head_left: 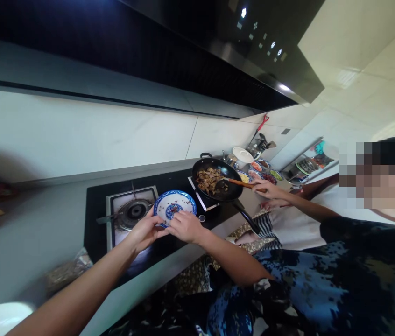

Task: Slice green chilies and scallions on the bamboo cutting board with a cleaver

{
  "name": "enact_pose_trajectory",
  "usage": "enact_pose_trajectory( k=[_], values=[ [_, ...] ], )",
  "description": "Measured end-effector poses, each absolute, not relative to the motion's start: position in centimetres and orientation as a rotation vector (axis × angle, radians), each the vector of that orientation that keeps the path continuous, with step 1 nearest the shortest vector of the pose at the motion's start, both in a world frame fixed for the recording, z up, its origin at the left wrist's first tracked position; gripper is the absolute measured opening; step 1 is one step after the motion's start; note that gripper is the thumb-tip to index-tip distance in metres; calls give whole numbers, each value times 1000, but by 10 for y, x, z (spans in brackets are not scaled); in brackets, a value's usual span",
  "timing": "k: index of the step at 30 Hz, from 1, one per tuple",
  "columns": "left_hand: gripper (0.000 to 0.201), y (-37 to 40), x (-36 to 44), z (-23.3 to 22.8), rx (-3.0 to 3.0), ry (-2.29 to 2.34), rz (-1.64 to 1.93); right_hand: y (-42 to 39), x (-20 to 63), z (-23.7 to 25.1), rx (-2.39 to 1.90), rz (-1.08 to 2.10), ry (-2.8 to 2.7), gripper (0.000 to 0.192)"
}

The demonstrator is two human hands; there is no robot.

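My left hand [145,229] grips the left rim of a blue-and-white plate [165,199], holding it tilted over the stove beside the left burner. Small reddish-brown bits are scattered on the plate, with a darker cluster near its centre. My right hand [185,227] reaches over the plate's near side with fingers bunched together at its middle; what they pinch, if anything, is hidden. To the right of the plate, a black wok [230,190] holds browned chunks of food [209,179]. A co-worker's hand [269,190] holds a wooden spatula [241,182] in that wok.
The left burner [135,212] is bare metal on a black glass hob. Several small plates of chopped ingredients [256,167] stand beyond the wok, near a white lid [243,155]. A range hood [183,70] hangs above. A plastic bag [67,270] lies left; people stand at right.
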State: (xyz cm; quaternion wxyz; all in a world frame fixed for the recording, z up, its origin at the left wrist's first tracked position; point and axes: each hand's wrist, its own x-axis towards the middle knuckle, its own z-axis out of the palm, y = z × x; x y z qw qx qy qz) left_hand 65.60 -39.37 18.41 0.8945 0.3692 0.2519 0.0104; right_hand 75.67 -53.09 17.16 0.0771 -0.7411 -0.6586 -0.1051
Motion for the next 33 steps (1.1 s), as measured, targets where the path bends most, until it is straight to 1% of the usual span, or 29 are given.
enact_pose_trajectory(
  k=[7,12,15,19,23,24,25,27,29,33],
  values=[
    [69,-397,664,190,784,517,-2,-531,761,183,-2330,-214,-1864,42],
    [72,-400,675,191,816,518,-19,-532,768,182,-2455,-62,-1676,38],
    [72,-403,683,189,823,501,-33,-531,780,186,-2500,-28,-1490,38],
    [73,-408,693,187,808,489,-48,-534,826,212,-2512,-171,-1187,43],
    [75,-413,701,188,782,513,-63,-543,891,240,-2681,-482,-788,46],
    [76,-414,702,188,778,516,-63,-546,905,241,-2756,-502,-741,44],
    [77,-414,703,188,776,516,-63,-548,917,241,-2847,-452,-745,41],
    [80,-415,705,189,776,521,-61,-552,935,235,-2989,-242,-855,33],
    [82,-415,706,190,780,532,-69,-554,946,228,-3032,-102,-936,29],
    [81,-414,707,190,787,553,-69,-557,955,221,-3010,-114,-930,31]
  ],
)
